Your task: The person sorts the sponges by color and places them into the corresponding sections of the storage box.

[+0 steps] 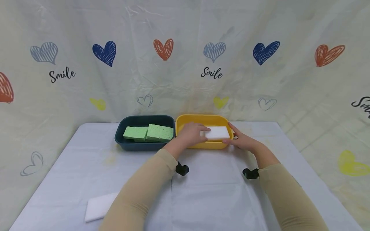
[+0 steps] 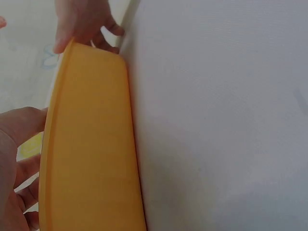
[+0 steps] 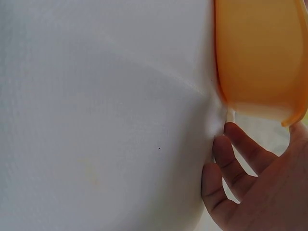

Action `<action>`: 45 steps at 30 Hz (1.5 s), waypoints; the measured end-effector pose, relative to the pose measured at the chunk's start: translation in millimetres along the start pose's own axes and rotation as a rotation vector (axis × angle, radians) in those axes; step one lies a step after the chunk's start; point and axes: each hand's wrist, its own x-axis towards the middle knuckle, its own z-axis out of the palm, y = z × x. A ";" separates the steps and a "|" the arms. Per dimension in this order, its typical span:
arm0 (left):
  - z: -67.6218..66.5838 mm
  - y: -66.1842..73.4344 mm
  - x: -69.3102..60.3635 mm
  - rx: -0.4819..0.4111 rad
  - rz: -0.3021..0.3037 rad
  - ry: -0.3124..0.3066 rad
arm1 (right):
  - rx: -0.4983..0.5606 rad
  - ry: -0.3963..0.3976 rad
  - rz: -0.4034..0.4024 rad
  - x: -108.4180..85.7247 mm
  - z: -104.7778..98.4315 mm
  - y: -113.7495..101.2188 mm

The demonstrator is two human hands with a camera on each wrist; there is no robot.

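Observation:
A yellow rectangular container (image 1: 199, 145) sits at the back of the table, with a white sponge block (image 1: 218, 132) in its right part. My left hand (image 1: 192, 133) reaches over the container's near wall, thumb and fingertips at the sponge's left end. In the left wrist view that wall hides the fingertips. My right hand (image 1: 242, 140) holds the container's right end, thumb by the near rim and a finger toward the far corner. Several of its fingers (image 3: 238, 166) bend low beside the end wall in the right wrist view.
A dark teal container (image 1: 144, 147) stands left of the yellow one and holds light green sponge blocks (image 1: 160, 132). Another white block (image 1: 99, 207) lies at the table's front left, partly behind the left sleeve. A printed sheet (image 1: 185, 80) hangs behind the table.

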 end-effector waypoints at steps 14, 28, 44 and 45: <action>4.5 2.5 10.9 -0.021 -0.055 -0.040 | -0.020 0.013 0.022 -0.5 1.7 0.3; -0.8 -5.2 6.9 -0.063 -0.074 -0.030 | -0.034 0.015 0.019 -0.9 0.3 -0.5; -30.7 -35.4 -45.9 -0.036 0.008 0.020 | -0.030 0.007 0.029 -1.7 0.0 -2.3; -32.4 -37.8 -51.0 -0.031 0.011 0.019 | -0.029 0.008 0.030 -1.9 0.3 -2.3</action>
